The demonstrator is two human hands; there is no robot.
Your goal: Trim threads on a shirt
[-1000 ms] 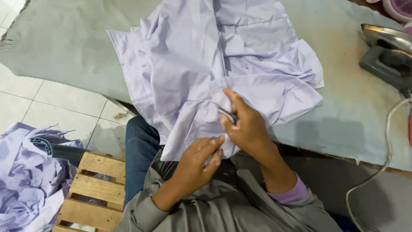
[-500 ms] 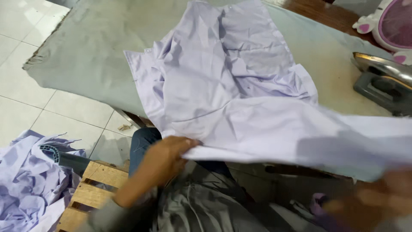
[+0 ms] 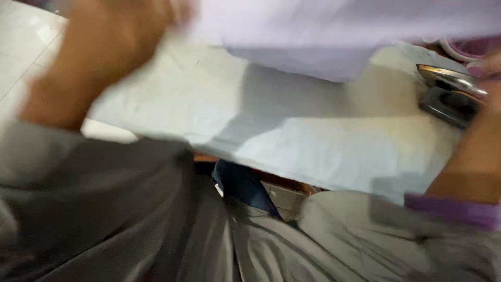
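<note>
A pale lavender shirt (image 3: 339, 31) is lifted off the table and spreads across the top of the view. My left hand (image 3: 120, 36), raised at the upper left and blurred by motion, grips the shirt's left edge. My right forearm rises along the right edge, in a grey sleeve with a purple cuff. Only a blurred bit of my right hand (image 3: 489, 65) shows at the frame edge, just under the shirt, and its grip is not visible.
A table covered with pale grey-blue cloth (image 3: 313, 141) lies below the shirt. An iron (image 3: 449, 94) rests on it at the right, close to my right arm. A pink and white object (image 3: 469, 49) sits behind the iron. White floor tiles show at the far left.
The shirt has been lifted from the table up toward the camera. Both arms rose and spread apart, the left to the upper left and the right to the right edge.
</note>
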